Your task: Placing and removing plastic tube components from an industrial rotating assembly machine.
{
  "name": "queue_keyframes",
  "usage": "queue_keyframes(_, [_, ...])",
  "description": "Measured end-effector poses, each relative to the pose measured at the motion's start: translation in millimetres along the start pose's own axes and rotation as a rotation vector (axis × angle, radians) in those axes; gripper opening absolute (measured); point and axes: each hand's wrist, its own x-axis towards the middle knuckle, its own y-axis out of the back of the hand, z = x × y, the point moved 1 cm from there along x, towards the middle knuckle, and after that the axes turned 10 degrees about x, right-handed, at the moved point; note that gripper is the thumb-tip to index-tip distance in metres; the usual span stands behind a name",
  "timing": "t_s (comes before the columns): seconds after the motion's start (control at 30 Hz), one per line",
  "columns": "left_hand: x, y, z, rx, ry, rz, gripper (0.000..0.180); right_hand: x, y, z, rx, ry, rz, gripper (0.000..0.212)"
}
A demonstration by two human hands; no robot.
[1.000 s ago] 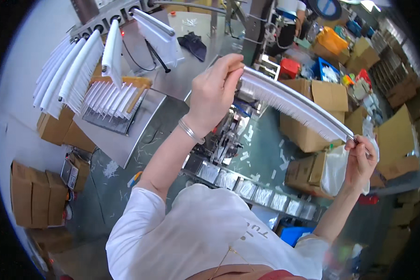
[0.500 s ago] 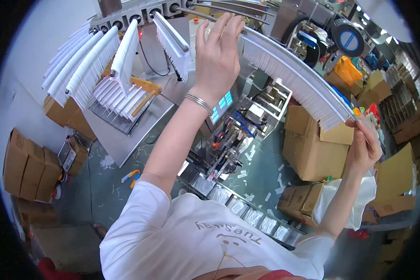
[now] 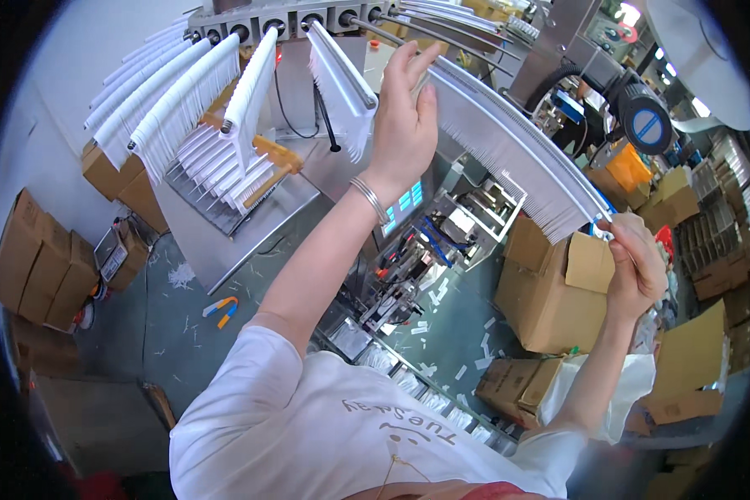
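Observation:
A long metal rod carrying a dense row of thin white strips (image 3: 508,146) slopes from the rack down to the right. My left hand (image 3: 404,125) is at the rod's upper end, fingers stretched out and thumb apart, against the row of strips. At the lower end, my right hand (image 3: 636,262) pinches the rod's tip. Beside my left hand, more rods with hanging white strips (image 3: 183,92) stick out from the metal rack bar (image 3: 287,27). Bare metal rods (image 3: 450,37) extend past my left fingertips.
Below the rack, a steel table (image 3: 200,250) bears a tray of white strips (image 3: 225,167) with a yellow-brown handle (image 3: 277,155). A machine (image 3: 458,221) with a screen (image 3: 407,197) stands ahead. Cartons (image 3: 550,287) lie right, others (image 3: 37,267) left. Orange-and-blue tool (image 3: 222,312) on floor.
My left hand has turned, and its thumb now stands apart. My right hand has shifted slightly left and down, still pinching the rod tip. The whole view has shifted a little.

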Motion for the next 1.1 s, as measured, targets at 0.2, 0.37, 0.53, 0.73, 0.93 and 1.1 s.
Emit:
queue_keyframes(0.2, [-7,0,-4,-0.167,0.243,0.092,0.049,17,-15,19,-0.091,0.050,-0.114,0.019])
queue_keyframes(0.37, [-41,-7,-14,-0.148,0.315,0.105,0.054,44,-45,34,-0.108,0.031,-0.158,0.019])
queue_keyframes(0.53, [-89,-6,5,-0.038,0.316,-0.103,0.056,70,-75,58,-0.039,-0.069,-0.191,0.018])
queue_keyframes(0.73, [-96,14,4,0.004,0.282,-0.179,0.045,80,-90,65,0.010,-0.113,-0.218,0.015])
queue_keyframes(0.93, [-94,30,7,-0.008,0.299,-0.199,0.038,81,-96,58,-0.126,-0.013,-0.192,0.017])
queue_keyframes(1.1, [-98,29,10,0.009,0.221,-0.266,0.027,73,-103,65,-0.062,-0.041,-0.142,0.015])
